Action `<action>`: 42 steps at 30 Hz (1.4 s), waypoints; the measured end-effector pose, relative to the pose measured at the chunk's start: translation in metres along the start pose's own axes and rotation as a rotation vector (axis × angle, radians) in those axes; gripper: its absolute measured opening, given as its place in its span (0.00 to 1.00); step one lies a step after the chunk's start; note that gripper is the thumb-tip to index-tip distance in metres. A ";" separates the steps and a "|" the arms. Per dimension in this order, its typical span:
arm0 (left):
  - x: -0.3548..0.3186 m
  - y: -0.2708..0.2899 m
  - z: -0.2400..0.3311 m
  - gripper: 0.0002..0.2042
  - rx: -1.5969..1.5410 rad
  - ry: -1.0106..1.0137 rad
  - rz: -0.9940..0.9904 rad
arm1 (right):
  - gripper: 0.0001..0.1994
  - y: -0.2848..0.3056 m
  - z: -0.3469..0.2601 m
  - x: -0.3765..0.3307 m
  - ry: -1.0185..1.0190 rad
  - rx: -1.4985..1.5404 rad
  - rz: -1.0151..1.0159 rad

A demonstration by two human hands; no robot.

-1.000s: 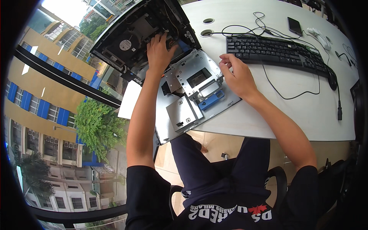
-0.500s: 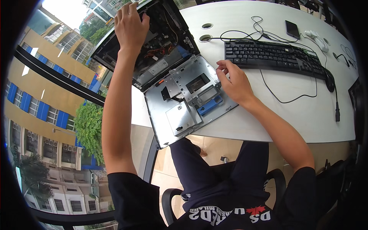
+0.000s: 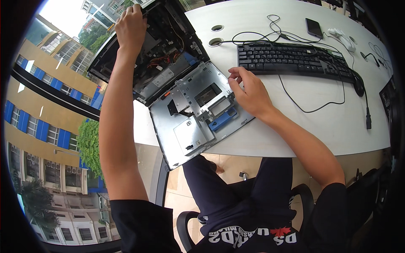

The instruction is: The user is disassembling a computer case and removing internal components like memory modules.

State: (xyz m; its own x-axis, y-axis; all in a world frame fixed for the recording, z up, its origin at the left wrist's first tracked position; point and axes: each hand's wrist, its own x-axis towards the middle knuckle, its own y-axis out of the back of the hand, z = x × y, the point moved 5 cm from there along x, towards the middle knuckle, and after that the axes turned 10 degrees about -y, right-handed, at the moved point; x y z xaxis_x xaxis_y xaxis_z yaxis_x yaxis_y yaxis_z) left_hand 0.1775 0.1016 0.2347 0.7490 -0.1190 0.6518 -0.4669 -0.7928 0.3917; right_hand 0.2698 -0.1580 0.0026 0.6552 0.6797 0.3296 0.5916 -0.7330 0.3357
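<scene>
A black desktop computer case [image 3: 159,46] stands opened at the table's left end, with boards and red and orange wires inside. Its flat silver metal panel [image 3: 166,134] lies in front, carrying a blue plastic latch [image 3: 222,119] and a square cutout. My left hand [image 3: 130,28] is up at the case's far left side, fingers curled closed; what they grip is hidden. Beside the panel's right edge, my right hand [image 3: 252,92] holds nothing visible. Its fingers are loosely bent, with the thumb apart from them.
A black keyboard [image 3: 291,61] lies to the right, with a tangled black cable [image 3: 312,111] over and around it. Beyond are a phone [image 3: 313,28] and a white adapter [image 3: 342,39]. Two round cable holes pierce the table [image 3: 295,135]. A window stands at left.
The view has shifted slightly. My left hand has turned and its fingers have drawn together at the case's far side. My right hand stays beside the panel.
</scene>
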 end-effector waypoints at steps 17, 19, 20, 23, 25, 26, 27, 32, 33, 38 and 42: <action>0.001 -0.012 -0.006 0.15 0.059 0.037 -0.104 | 0.17 0.001 -0.002 -0.001 -0.040 0.011 -0.018; 0.001 -0.011 -0.011 0.15 0.054 0.069 -0.081 | 0.17 0.001 -0.004 -0.001 -0.033 0.005 -0.013; 0.000 -0.010 -0.013 0.15 0.029 0.057 -0.038 | 0.17 -0.001 -0.004 -0.001 -0.038 0.018 -0.022; -0.003 -0.003 -0.005 0.16 -0.016 0.039 0.030 | 0.17 -0.001 -0.003 0.000 -0.042 0.026 -0.025; -0.004 0.001 0.000 0.16 -0.028 0.035 0.054 | 0.17 0.000 -0.003 0.000 -0.036 0.025 -0.023; -0.005 0.003 0.002 0.17 -0.011 0.008 0.100 | 0.17 0.000 -0.004 -0.001 -0.039 0.018 -0.026; -0.006 0.006 0.003 0.17 0.006 -0.019 0.146 | 0.17 0.000 -0.004 -0.001 -0.043 0.010 -0.027; -0.001 -0.006 -0.004 0.16 0.006 0.072 0.042 | 0.17 -0.001 -0.002 -0.001 -0.037 0.011 -0.013; -0.002 -0.007 -0.007 0.15 0.034 0.066 0.066 | 0.18 -0.001 -0.003 -0.001 -0.035 0.011 -0.013; 0.000 -0.004 -0.003 0.14 0.008 0.048 0.069 | 0.17 0.000 -0.004 -0.002 -0.032 0.023 -0.019; 0.001 -0.002 0.001 0.12 0.020 0.048 0.072 | 0.17 0.000 -0.003 -0.002 -0.035 0.019 -0.024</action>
State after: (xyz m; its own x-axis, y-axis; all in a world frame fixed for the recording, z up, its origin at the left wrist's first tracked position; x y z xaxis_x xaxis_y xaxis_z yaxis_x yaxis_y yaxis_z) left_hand 0.1795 0.1030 0.2337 0.6905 -0.1478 0.7081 -0.5087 -0.7951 0.3302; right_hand 0.2667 -0.1590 0.0047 0.6562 0.6963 0.2908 0.6163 -0.7169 0.3260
